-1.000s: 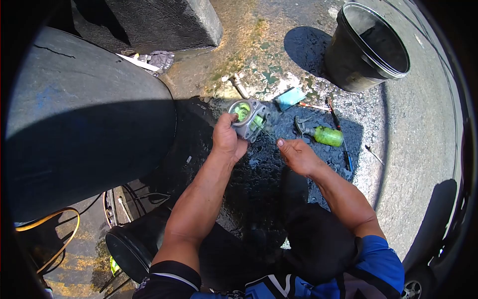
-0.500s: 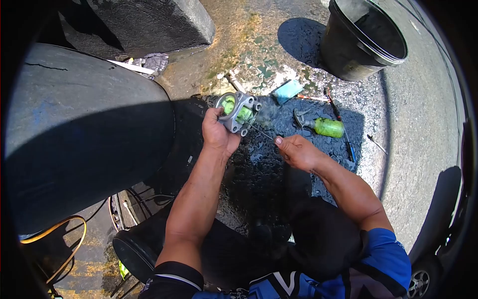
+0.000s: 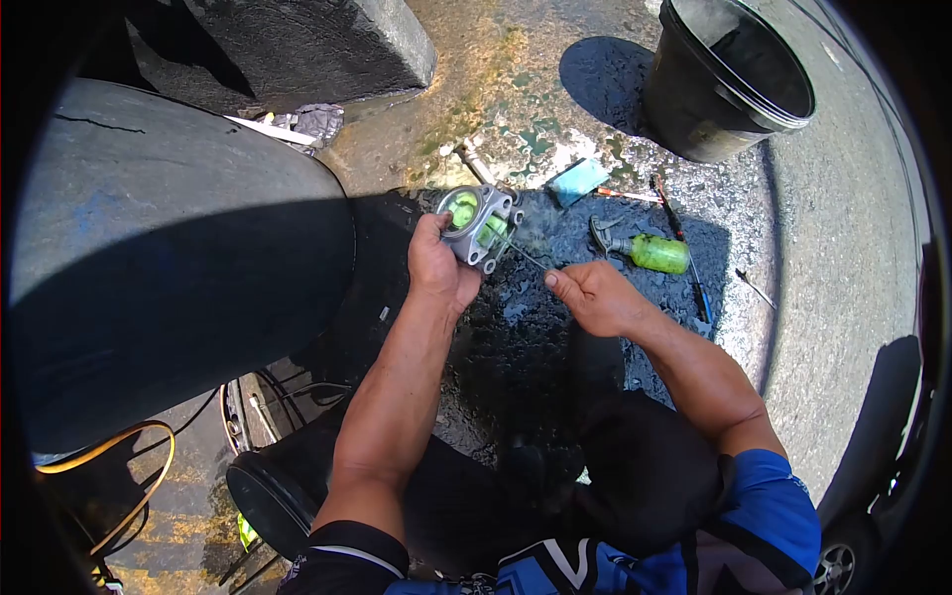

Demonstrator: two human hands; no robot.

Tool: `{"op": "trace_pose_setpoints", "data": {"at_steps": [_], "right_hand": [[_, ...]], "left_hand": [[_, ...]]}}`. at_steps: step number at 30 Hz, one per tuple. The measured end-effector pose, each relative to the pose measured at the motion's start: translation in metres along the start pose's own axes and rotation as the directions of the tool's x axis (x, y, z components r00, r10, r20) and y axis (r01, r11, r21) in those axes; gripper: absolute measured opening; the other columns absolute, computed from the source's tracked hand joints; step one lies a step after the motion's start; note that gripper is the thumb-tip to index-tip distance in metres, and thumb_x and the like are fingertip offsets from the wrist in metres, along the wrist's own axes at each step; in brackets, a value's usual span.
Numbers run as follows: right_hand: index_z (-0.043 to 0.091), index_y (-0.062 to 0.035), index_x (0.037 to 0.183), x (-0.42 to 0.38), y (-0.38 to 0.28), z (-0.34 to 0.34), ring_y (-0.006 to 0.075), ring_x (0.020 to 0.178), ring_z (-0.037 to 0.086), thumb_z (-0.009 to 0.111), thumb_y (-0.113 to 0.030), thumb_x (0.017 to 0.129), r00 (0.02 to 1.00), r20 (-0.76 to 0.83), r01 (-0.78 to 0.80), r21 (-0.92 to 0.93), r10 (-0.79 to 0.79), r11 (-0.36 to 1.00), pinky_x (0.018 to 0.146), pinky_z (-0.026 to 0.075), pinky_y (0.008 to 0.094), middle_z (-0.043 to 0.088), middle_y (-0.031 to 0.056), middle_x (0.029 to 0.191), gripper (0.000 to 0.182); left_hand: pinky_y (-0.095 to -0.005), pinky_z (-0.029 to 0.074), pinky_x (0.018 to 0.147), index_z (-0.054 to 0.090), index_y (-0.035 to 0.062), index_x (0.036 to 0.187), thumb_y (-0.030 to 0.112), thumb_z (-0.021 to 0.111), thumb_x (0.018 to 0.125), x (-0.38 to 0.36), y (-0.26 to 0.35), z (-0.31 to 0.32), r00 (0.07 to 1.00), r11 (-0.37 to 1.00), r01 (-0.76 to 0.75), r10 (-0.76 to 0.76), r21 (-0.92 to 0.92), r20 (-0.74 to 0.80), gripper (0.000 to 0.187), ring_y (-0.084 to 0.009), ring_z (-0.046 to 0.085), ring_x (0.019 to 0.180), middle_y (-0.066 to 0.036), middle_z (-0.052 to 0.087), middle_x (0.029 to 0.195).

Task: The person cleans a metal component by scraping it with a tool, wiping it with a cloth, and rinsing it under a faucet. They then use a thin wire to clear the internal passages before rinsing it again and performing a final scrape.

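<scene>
Grey metal at centre: left hand [image 3: 437, 260] closed round one housing [image 3: 482, 220], one thin rod [image 3: 528, 259] running to the right hand [image 3: 598, 298].
Far left, one big dark rounded surface [image 3: 188, 248]; next, left thumb at the housing's round rim, fingers curled beneath. Housing tilted, held up over dark wet ground [image 3: 476, 387], smeared bright green inside one round opening and one side opening, with several lugs along the edge. Rod reaching the side opening, tip probably inside, though too small to be sure; outer end pinched between right thumb and fingers. On the ground beyond, one pale blue block [image 3: 578, 182], one green bottle [image 3: 659, 254] on its side, then one black bucket [image 3: 694, 109], upright.
</scene>
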State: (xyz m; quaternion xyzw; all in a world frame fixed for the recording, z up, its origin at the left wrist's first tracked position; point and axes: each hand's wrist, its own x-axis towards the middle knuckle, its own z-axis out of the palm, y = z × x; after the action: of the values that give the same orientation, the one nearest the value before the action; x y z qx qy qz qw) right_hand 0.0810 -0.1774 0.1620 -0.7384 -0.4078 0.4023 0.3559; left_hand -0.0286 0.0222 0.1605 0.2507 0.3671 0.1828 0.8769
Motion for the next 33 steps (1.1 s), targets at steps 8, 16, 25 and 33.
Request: {"op": "trace_pose_setpoints", "data": {"at_steps": [8, 16, 25, 33], "right_hand": [[0.061, 0.0016, 0.073, 0.000, 0.023, -0.020, 0.0434, 0.065, 0.059, 0.046, -0.051, 0.103, 0.999, -0.016, -0.045, -0.060, 0.044, 0.997, 0.063, 0.047, 0.0486, 0.056, 0.0231, 0.064, 0.063], [0.061, 0.0037, 0.073, 0.005, 0.020, -0.022, 0.0475, 0.068, 0.059, 0.041, -0.051, 0.104, 0.998, 0.052, -0.037, -0.110, 0.043, 0.993, 0.067, 0.049, 0.0511, 0.058, 0.0259, 0.067, 0.066], [0.061, 0.0037, 0.072, 0.002, 0.031, -0.033, 0.0434, 0.064, 0.058, 0.048, -0.047, 0.103, 0.984, 0.001, -0.175, -0.173, 0.177, 0.969, 0.064, 0.047, 0.0481, 0.057, 0.0251, 0.065, 0.061], [0.058, 0.0046, 0.073, 0.027, 0.102, -0.023, 0.0444, 0.065, 0.057, 0.051, -0.038, 0.102, 0.997, -0.027, -0.074, -0.338, 0.069, 0.938, 0.062, 0.043, 0.0502, 0.058, 0.0269, 0.069, 0.052]], "left_hand": [[-0.0485, 0.047, 0.069, 0.062, 0.0140, 0.123, 0.045, 0.036, 0.091, -0.002, 0.018, -0.008, 0.985, 0.992, 0.115, -0.121, -0.052, -0.126, 0.051, -0.0302, 0.061, 0.091, -0.011, 0.066, 0.111], [-0.0476, 0.052, 0.075, 0.061, 0.0083, 0.123, 0.042, 0.036, 0.091, -0.002, 0.021, -0.015, 0.994, 0.989, 0.104, -0.107, 0.107, 0.029, 0.052, -0.0318, 0.064, 0.098, -0.014, 0.066, 0.115], [-0.0437, 0.058, 0.086, 0.058, -0.0049, 0.120, 0.026, 0.041, 0.096, -0.001, 0.017, -0.011, 0.995, 0.992, -0.090, 0.093, 0.087, -0.033, 0.043, -0.0285, 0.070, 0.097, -0.019, 0.068, 0.111], [-0.0460, 0.053, 0.068, 0.062, 0.0106, 0.115, 0.030, 0.048, 0.091, -0.001, 0.034, -0.023, 1.000, 0.997, 0.022, -0.022, -0.074, -0.009, 0.034, -0.0248, 0.068, 0.085, -0.012, 0.070, 0.104]]}}
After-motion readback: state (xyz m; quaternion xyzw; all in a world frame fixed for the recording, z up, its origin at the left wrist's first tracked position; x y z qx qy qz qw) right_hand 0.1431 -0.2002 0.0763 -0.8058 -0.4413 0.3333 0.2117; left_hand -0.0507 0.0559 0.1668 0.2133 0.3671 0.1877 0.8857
